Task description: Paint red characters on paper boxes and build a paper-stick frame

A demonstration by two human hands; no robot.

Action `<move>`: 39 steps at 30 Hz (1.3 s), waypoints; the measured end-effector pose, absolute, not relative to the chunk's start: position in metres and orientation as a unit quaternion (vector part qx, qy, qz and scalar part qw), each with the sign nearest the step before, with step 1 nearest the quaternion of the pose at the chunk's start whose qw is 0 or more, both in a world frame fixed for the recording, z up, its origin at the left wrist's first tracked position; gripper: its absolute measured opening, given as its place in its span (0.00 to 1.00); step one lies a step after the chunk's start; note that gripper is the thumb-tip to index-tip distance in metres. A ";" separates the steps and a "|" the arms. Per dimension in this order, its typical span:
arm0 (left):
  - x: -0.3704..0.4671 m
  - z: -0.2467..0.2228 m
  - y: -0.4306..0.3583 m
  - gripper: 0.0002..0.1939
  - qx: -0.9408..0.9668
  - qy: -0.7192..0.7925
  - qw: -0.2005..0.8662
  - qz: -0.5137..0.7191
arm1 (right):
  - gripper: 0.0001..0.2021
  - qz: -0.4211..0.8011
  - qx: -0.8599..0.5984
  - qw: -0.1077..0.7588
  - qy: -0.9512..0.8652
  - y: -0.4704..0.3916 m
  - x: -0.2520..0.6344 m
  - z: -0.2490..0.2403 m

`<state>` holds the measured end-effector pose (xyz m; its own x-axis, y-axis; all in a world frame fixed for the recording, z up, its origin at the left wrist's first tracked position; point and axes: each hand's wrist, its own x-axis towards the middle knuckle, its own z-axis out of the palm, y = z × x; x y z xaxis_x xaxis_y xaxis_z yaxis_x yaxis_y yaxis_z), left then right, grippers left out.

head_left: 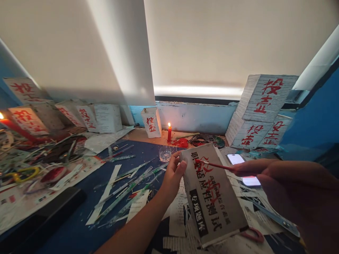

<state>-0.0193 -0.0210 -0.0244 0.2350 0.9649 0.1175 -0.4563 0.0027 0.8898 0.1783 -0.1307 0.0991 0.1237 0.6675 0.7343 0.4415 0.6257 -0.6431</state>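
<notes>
A grey printed paper box (230, 197) with large black characters and red brushed strokes is held tilted at the lower centre right. My left hand (173, 176) grips its upper left edge, thumb on the front face. My right hand (254, 169) is closed round a thin red-handled brush (217, 165). The brush's red tip meets the printed face near the top, beside the red strokes. Behind the box, a lit red candle (169, 133) stands upright, with a small clear glass dish (165, 154) in front of it.
White boxes with red characters stand at the right (261, 102), left (87, 118) and centre back (151, 122). A lit phone (235, 158) and blue scissors (278, 217) lie at the right. Paper and plastic strips (107, 194) litter the blue mat. A black object (45, 215) sits lower left; another candle burns far left.
</notes>
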 end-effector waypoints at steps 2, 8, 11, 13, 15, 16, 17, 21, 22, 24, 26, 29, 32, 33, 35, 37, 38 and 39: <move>-0.019 -0.024 -0.021 0.36 0.444 0.286 0.650 0.547 | 0.04 0.087 -0.417 0.628 -0.652 -0.129 0.179 0.095; -0.019 -0.025 -0.020 0.35 0.440 0.276 0.651 0.554 | 0.06 0.082 -0.409 0.634 -0.651 -0.124 0.183 0.085; -0.019 -0.025 -0.021 0.36 0.438 0.281 0.652 0.551 | 0.05 0.069 -0.419 0.625 -0.655 -0.126 0.184 0.086; -0.019 -0.024 -0.021 0.36 0.440 0.288 0.650 0.549 | 0.03 0.053 -0.427 0.611 -0.665 -0.126 0.186 0.090; -0.019 -0.023 -0.022 0.36 0.442 0.294 0.649 0.545 | 0.06 0.040 -0.420 0.588 -0.690 -0.125 0.190 0.093; -0.020 -0.023 -0.022 0.36 0.442 0.297 0.649 0.544 | 0.08 0.037 -0.410 0.573 -0.709 -0.125 0.193 0.095; -0.020 -0.023 -0.022 0.36 0.443 0.300 0.647 0.543 | 0.10 0.035 -0.399 0.556 -0.728 -0.124 0.196 0.096; -0.020 -0.024 -0.021 0.34 0.447 0.295 0.645 0.545 | 0.12 0.020 -0.392 0.523 -0.757 -0.125 0.202 0.099; -0.020 -0.024 -0.020 0.34 0.447 0.291 0.648 0.544 | 0.10 0.015 -0.401 0.528 -0.749 -0.126 0.203 0.099; -0.020 -0.024 -0.020 0.34 0.444 0.286 0.651 0.544 | 0.08 0.010 -0.411 0.539 -0.735 -0.128 0.201 0.099; -0.019 -0.025 -0.020 0.35 0.445 0.290 0.649 0.545 | 0.08 0.012 -0.407 0.541 -0.736 -0.128 0.198 0.097; -0.019 -0.025 -0.020 0.36 0.449 0.295 0.646 0.543 | 0.07 0.038 -0.399 0.580 -0.709 -0.127 0.190 0.094; -0.019 -0.025 -0.020 0.36 0.454 0.292 0.646 0.540 | 0.04 0.061 -0.417 0.617 -0.665 -0.127 0.182 0.091; -0.019 -0.025 -0.020 0.36 0.455 0.292 0.645 0.540 | 0.04 0.060 -0.425 0.614 -0.663 -0.127 0.181 0.091; -0.019 -0.026 -0.020 0.36 0.454 0.291 0.644 0.543 | 0.05 0.054 -0.439 0.601 -0.665 -0.129 0.181 0.091; -0.019 -0.026 -0.020 0.36 0.449 0.290 0.644 0.547 | 0.05 0.052 -0.448 0.589 -0.670 -0.131 0.183 0.093; -0.019 -0.026 -0.020 0.36 0.445 0.288 0.646 0.549 | 0.04 0.052 -0.453 0.584 -0.672 -0.132 0.184 0.094; -0.019 -0.026 -0.020 0.35 0.441 0.287 0.648 0.550 | 0.04 0.051 -0.458 0.579 -0.673 -0.133 0.185 0.096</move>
